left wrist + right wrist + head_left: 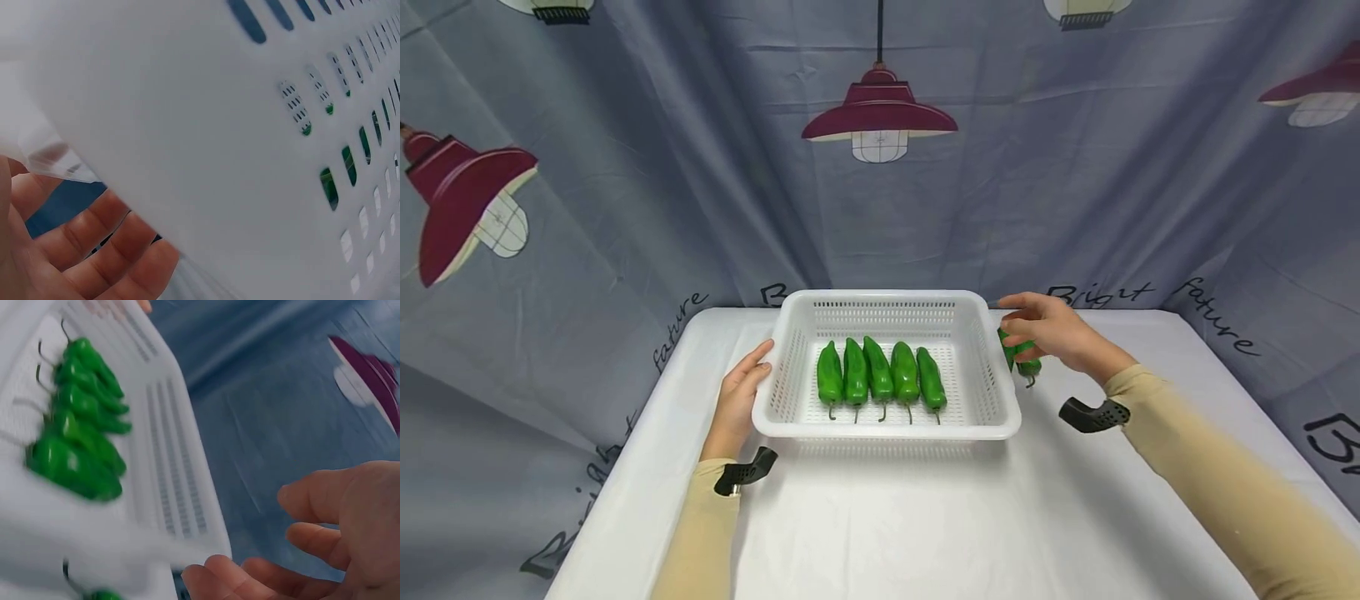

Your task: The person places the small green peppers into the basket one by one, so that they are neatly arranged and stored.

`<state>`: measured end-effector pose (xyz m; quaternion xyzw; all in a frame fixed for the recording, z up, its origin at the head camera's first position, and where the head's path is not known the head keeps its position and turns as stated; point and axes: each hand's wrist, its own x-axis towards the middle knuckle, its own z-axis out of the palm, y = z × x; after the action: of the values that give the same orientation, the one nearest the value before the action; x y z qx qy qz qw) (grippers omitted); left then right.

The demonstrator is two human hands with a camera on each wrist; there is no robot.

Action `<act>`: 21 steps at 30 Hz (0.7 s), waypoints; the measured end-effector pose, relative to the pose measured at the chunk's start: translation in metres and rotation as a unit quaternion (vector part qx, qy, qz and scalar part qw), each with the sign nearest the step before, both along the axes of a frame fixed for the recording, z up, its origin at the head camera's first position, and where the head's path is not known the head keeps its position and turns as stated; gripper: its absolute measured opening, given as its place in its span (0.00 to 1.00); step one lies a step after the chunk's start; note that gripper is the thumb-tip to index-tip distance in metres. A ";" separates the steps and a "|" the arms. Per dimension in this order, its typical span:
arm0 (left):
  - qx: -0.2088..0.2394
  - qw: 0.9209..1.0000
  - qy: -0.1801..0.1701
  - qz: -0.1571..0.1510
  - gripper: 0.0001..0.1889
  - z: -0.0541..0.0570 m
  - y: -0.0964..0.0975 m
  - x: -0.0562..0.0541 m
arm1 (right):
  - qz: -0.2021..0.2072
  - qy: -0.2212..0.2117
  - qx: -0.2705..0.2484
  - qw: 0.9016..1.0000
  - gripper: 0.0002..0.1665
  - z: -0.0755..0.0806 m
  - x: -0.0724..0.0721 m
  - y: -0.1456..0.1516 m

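Observation:
A white plastic basket [887,432] with slotted walls holds several green peppers [880,371], laid side by side with stems toward me. My left hand [739,400] is at the basket's left side, fingertips touching its rim with the fingers only slightly bent. In the left wrist view, those fingers [115,240] lie along the edge of the basket wall [162,144]. My right hand [1052,333] hovers just right of the basket with loosely spread fingers and nothing held. Below it, more green peppers [1028,367] lie beside the basket, partly hidden by the hand.
The basket stands on a table with a white cloth [925,517]. Behind and around hangs a grey-blue curtain [700,167] printed with lamps and lettering. Black wrist mounts [1093,414] stick out from both sleeves.

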<state>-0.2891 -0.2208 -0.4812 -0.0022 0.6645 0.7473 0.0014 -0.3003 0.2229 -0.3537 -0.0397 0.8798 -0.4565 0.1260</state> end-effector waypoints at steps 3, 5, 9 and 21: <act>-0.001 1.000 -0.005 0.002 0.26 0.000 0.000 0.000 | -0.017 0.003 0.004 1.000 0.35 -0.003 0.005 0.024; -0.002 1.000 -0.006 0.000 0.26 0.001 0.001 0.001 | -0.024 0.000 0.006 1.000 0.37 -0.008 0.007 0.040; 0.000 1.000 -0.006 -0.004 0.26 0.002 0.001 0.002 | -0.037 -0.004 0.009 0.999 0.39 -0.019 0.012 0.062; 0.016 1.000 0.007 -0.004 0.26 0.001 0.002 0.001 | -0.082 -0.033 0.014 0.996 0.40 -0.054 0.008 0.084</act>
<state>-0.2879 -0.2186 -0.4799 0.0057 0.6525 0.7578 -0.0008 -0.2924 0.3070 -0.4079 0.0492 0.8816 -0.4544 0.1175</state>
